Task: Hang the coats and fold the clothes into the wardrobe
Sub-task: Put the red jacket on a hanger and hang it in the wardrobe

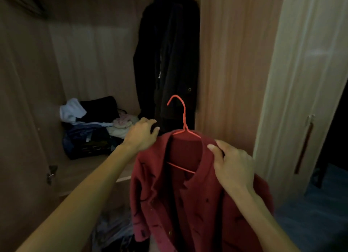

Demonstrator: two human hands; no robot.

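The red coat (188, 204) is held by its shoulders, one gripped in the left hand (140, 135) and one in the right hand (231, 163), the wire hanger (184, 118) rising between them; a shoulder could be slipped off the wire if either grip is loosened.

Two forearms, bare to the lower edge of view, end in a bare left hand (140, 134) and right hand (233, 167); thumbnails look short and plain.

No legible text, labels, brands or numbers, none on red coat (190, 204) or wardrobe (227, 63)
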